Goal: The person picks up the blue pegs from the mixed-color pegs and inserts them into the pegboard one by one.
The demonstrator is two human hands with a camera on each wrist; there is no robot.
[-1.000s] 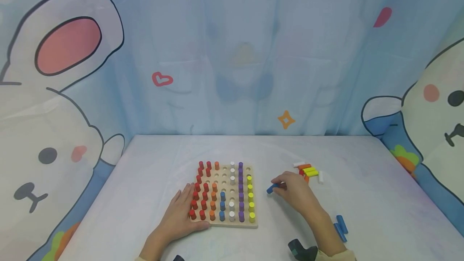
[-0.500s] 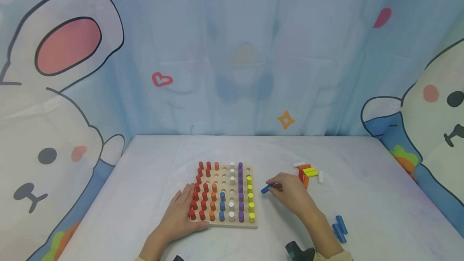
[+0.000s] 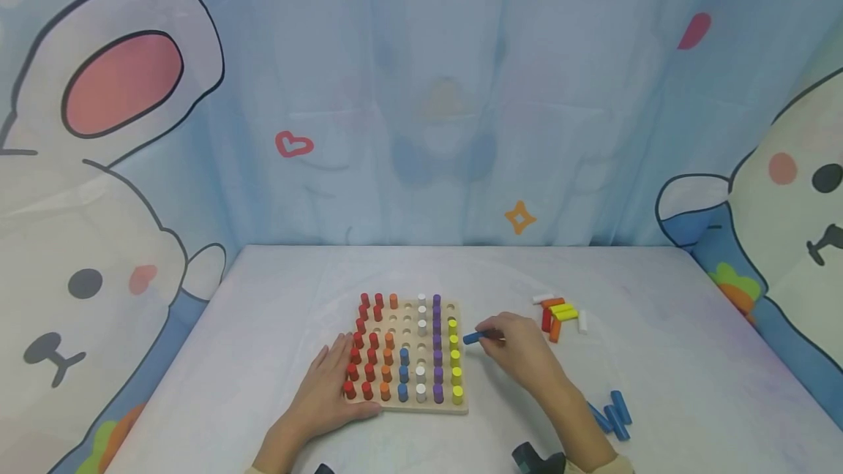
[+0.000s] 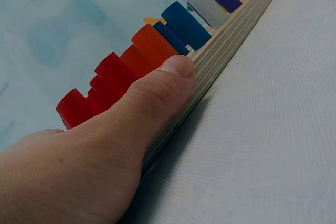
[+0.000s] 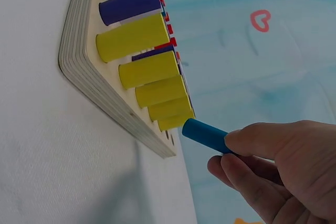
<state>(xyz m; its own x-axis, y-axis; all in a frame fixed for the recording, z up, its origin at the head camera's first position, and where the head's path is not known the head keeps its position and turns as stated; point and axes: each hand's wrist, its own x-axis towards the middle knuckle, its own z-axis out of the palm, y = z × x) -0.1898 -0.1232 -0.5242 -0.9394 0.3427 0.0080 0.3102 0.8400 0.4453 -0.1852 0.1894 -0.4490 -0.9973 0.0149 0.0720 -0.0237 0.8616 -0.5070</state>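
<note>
A wooden pegboard stands on the table with rows of red, orange, blue, white, purple and yellow pegs upright in its holes; some holes are bare. My left hand rests against its near left corner, fingers straight along the left side. In the left wrist view the thumb lies on the board's front edge. Between thumb and fingers my right hand pinches one end of a blue peg. The peg's free end points left, just beyond the yellow pegs at the board's right side.
A loose pile of white, orange, yellow and red pegs lies at the back right. Several blue pegs lie beside my right forearm. Behind the table hangs a printed curtain.
My right hand has moved left with the blue peg, bringing it closer to the board's right edge. My left hand and the board have stayed still.
</note>
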